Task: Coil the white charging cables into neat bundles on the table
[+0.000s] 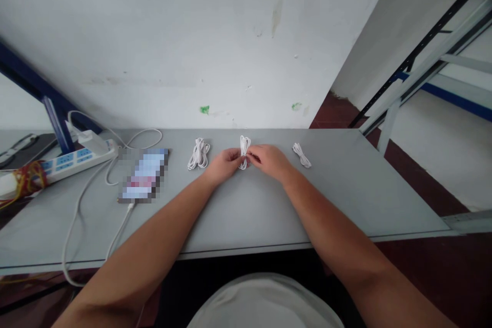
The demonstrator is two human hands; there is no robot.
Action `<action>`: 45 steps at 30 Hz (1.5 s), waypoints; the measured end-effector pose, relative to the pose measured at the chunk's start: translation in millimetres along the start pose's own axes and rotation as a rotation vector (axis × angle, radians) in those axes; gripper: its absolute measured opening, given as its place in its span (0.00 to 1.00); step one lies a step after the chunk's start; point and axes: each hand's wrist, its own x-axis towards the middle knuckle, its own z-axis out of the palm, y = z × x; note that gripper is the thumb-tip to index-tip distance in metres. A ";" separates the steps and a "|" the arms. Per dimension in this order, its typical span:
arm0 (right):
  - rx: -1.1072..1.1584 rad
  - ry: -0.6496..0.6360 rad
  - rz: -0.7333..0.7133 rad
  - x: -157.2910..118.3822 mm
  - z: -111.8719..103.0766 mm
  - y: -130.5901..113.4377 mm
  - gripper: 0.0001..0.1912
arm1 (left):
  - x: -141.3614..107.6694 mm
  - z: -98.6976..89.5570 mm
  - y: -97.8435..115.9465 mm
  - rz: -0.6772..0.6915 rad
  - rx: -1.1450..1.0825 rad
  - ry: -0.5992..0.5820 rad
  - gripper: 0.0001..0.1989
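My left hand [225,165] and my right hand [269,160] meet over the grey table [346,195], pinching a small coiled bundle of white cable [243,151] between them. The bundle stands nearly upright, and my fingers hide its middle. To the left of my left hand lies a second white cable bundle [199,154]. A third, thinner white cable bundle [302,155] lies to the right of my right hand, apart from it.
A smartphone [144,175] with a pixelated screen lies left of the bundles, a white cable running from its lower end. Further left are a white power strip [77,161] with a plugged-in charger and tangled rubber bands [28,179]. A white wall [192,36] stands behind the table; metal shelving [423,66] stands right.
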 end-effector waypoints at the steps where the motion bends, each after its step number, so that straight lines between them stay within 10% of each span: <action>1: -0.007 0.005 0.002 0.2 0.8 0.2 0.09 | -0.7 -0.1 1.0 0.003 0.025 0.010 0.17; 17: -0.060 0.065 -0.052 3.3 6.0 -0.2 0.07 | -4.4 5.2 3.3 -0.082 0.252 0.074 0.12; 45: 0.067 0.194 -0.006 1.5 8.1 -5.9 0.08 | -7.7 12.9 5.4 -0.042 -0.052 0.098 0.12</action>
